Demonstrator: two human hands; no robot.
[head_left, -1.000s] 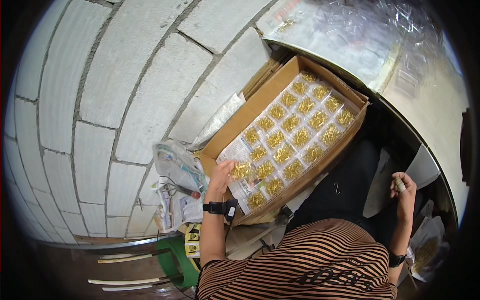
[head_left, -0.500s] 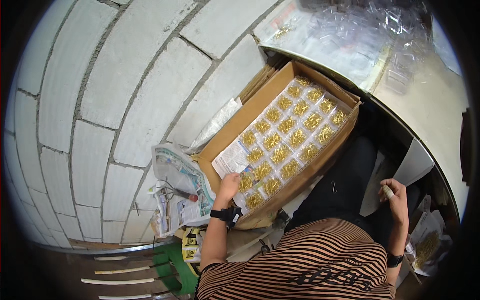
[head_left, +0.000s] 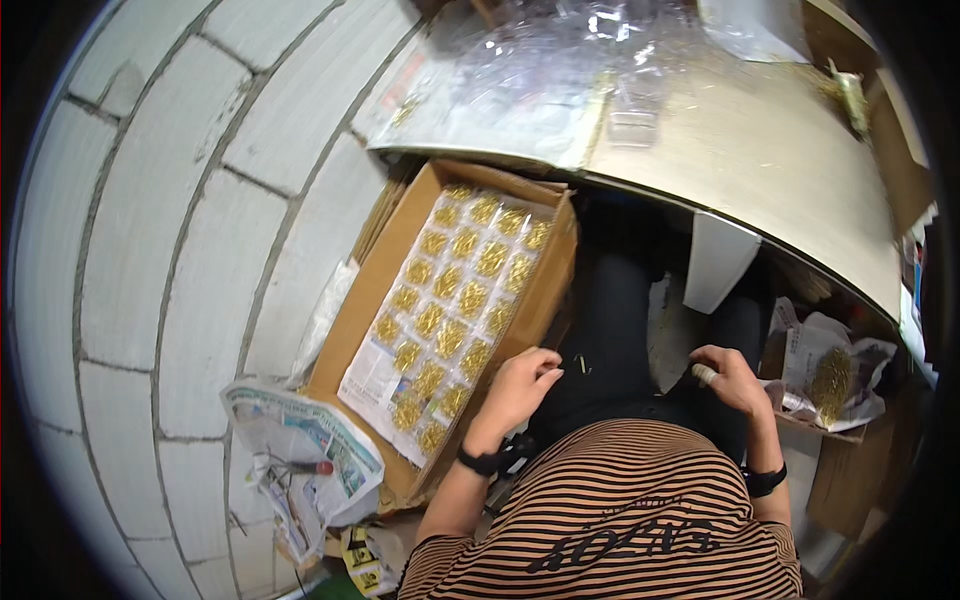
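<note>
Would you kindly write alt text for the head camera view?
A seated person's left hand rests at the edge of a cardboard box filled with clear packets of gold pieces, while the right hand rests on the lap beneath a table.

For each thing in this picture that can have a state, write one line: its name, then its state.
Cardboard box: open, flaps out, on the floor.
Bags of gold pieces: laid flat in rows, filling the box.
Newspaper: crumpled, spread beside the box.
Left hand: loosely curled at the box's edge; whether it holds anything cannot be told.
Right hand: closed on something small.
</note>
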